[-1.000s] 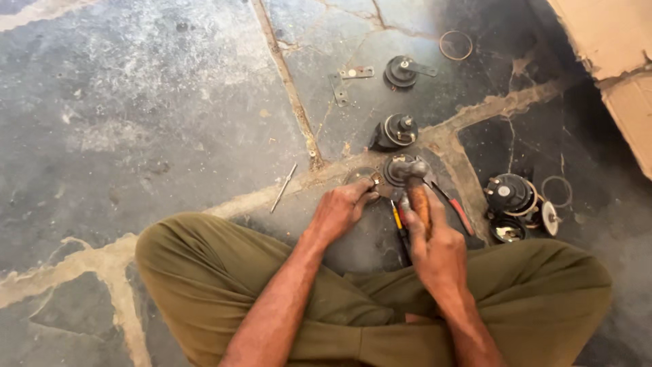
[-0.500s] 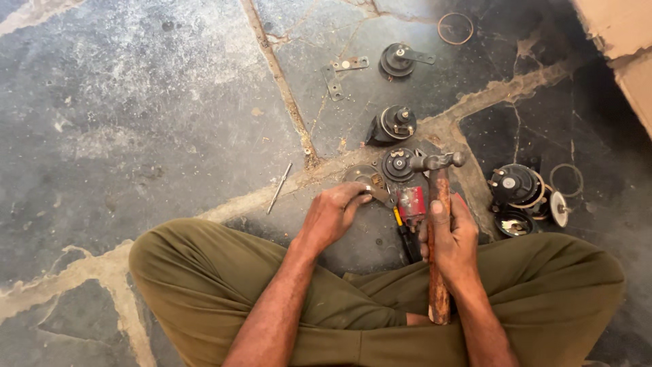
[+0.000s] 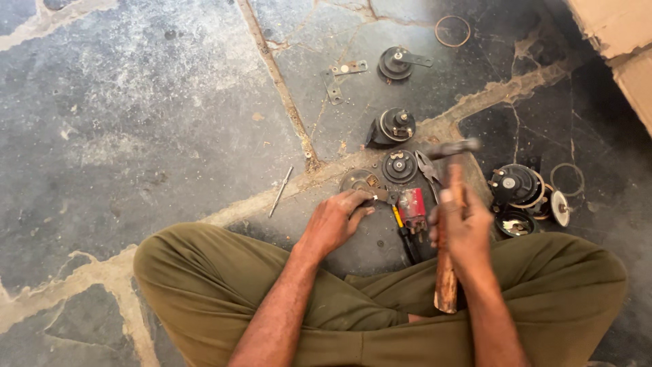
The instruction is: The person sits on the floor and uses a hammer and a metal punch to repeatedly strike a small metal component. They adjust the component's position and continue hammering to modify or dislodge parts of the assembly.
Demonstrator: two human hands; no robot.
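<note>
Fingers of the right hand are wrapped tight around the wooden handle of a hammer, whose metal head shows blurred above the knuckles; the lower end of the handle sticks out below the fist over the olive trousers. Fingers of the left hand curl down onto a small metal piece on the stone floor, pinching it at its near edge; the palm hides how much of the piece they cover, and what the piece is cannot be made out. Just right of it lies a red block-shaped part, with dark-handled pliers and a yellow-tipped tool partly hidden between the hands. Round black disc-shaped parts lie just beyond the hands, more of them farther up, and a cluster sits to the right, partly cut off by the knee. A thin rod lies well to the left, and a cardboard box is cropped at the top right corner.

Compared with half a second ago, the hammer head has lifted off the parts and stands higher, now blurred with motion, while the left hand has reached forward onto the metal piece. A second ago the right hand lay low against the tools.
</note>
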